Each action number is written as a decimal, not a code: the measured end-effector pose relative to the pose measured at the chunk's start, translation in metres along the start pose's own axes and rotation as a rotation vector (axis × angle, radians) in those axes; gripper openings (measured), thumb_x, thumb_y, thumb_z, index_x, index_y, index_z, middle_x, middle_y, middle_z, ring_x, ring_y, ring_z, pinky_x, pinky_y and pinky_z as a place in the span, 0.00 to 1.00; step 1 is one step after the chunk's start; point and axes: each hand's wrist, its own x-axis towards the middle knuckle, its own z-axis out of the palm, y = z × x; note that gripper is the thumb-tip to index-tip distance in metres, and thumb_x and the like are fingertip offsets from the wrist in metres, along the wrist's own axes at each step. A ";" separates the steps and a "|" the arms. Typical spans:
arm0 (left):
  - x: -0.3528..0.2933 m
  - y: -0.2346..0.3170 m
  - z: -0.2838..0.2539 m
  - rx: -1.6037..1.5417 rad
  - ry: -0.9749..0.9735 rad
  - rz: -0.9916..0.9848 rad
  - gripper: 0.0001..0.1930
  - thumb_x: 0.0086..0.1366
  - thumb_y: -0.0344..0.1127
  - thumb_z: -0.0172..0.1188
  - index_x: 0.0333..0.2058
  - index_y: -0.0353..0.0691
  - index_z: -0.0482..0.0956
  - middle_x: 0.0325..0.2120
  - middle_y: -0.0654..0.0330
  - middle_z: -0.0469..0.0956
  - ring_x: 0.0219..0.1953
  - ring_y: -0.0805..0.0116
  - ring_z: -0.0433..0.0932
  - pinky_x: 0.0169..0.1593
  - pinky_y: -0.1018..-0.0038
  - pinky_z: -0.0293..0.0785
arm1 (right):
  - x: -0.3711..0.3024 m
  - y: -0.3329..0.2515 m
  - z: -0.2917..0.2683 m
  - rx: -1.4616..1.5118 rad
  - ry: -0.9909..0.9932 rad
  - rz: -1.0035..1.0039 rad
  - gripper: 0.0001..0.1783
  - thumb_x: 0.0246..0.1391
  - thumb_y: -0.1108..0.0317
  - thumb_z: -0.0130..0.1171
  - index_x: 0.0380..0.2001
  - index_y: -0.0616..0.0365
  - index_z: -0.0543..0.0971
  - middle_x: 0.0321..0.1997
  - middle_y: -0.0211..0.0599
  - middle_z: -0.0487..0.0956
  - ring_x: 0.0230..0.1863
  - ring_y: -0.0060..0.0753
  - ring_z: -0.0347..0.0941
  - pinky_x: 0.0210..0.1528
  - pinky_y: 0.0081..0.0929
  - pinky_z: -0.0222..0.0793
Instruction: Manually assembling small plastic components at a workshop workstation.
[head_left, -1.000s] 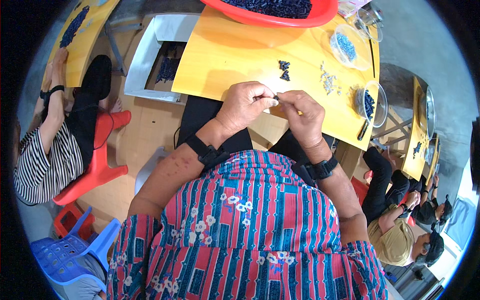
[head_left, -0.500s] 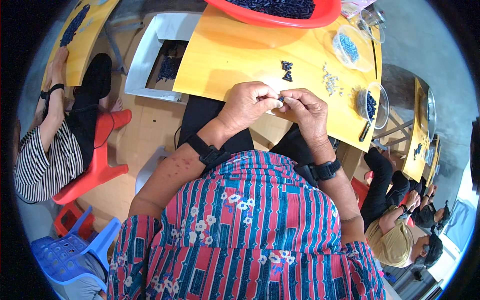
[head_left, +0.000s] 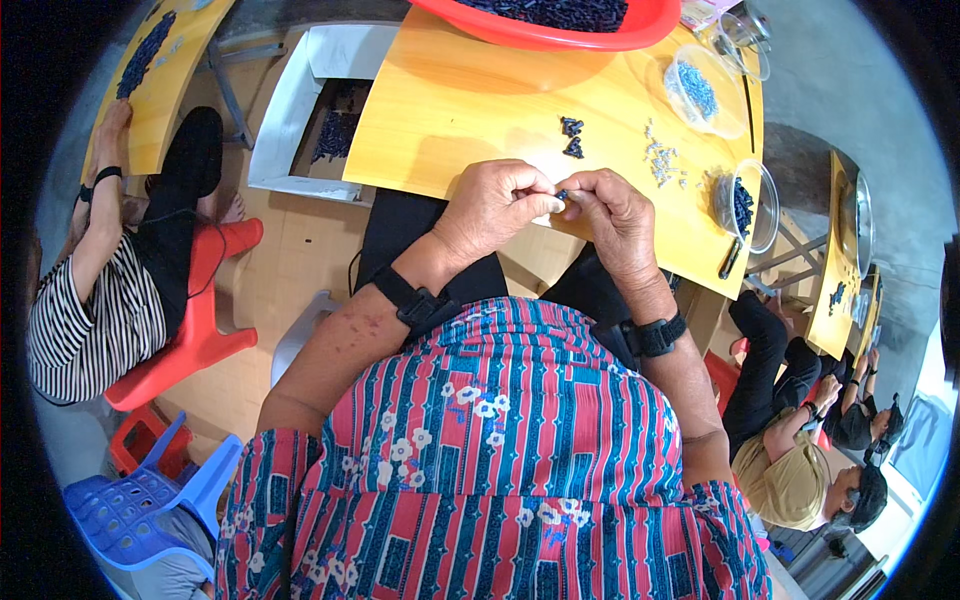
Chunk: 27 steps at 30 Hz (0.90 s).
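Observation:
My left hand (head_left: pixel 497 205) and my right hand (head_left: pixel 614 222) meet over the near edge of the yellow table (head_left: pixel 450 110). Pinched between their fingertips is a small dark blue part (head_left: pixel 562 196), mostly covered by the fingers. Just beyond the hands lies a little pile of dark blue parts (head_left: pixel 572 138). To its right are scattered small pale, clear-looking pieces (head_left: pixel 661 158). Farther right, a round clear tub (head_left: pixel 765 215) holds more dark parts, with a black-handled tool (head_left: pixel 730 259) beside it at the table edge.
A large red basin (head_left: pixel 560 38) full of dark parts stands at the far side. Near it a clear bowl (head_left: pixel 735 118) holds light blue pieces. A white box (head_left: pixel 275 150) with dark parts sits left of the table. Other people work at tables on both sides.
Both hands stay together at nearly the same spot, with the fingertips shifting slightly around the small dark part. The piles on the table look the same.

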 end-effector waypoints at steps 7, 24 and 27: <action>0.000 0.000 0.000 -0.015 -0.001 0.016 0.06 0.57 0.31 0.68 0.30 0.34 0.83 0.23 0.61 0.79 0.26 0.77 0.75 0.32 0.78 0.73 | 0.001 0.001 0.000 -0.149 -0.049 -0.059 0.11 0.49 0.80 0.62 0.37 0.58 0.77 0.32 0.36 0.76 0.30 0.27 0.79 0.34 0.24 0.76; 0.001 0.000 0.001 -0.053 0.004 0.001 0.06 0.58 0.30 0.68 0.30 0.33 0.82 0.23 0.63 0.79 0.26 0.79 0.74 0.32 0.79 0.73 | -0.001 0.009 0.004 -0.273 -0.030 -0.089 0.14 0.49 0.80 0.57 0.41 0.58 0.74 0.35 0.45 0.74 0.38 0.52 0.76 0.41 0.38 0.73; 0.001 0.001 0.000 -0.046 0.000 -0.008 0.07 0.57 0.30 0.68 0.30 0.32 0.82 0.23 0.63 0.79 0.26 0.79 0.74 0.32 0.79 0.73 | -0.001 0.006 0.005 -0.318 0.005 -0.185 0.04 0.64 0.78 0.47 0.38 0.59 0.71 0.28 0.36 0.74 0.26 0.27 0.74 0.32 0.25 0.72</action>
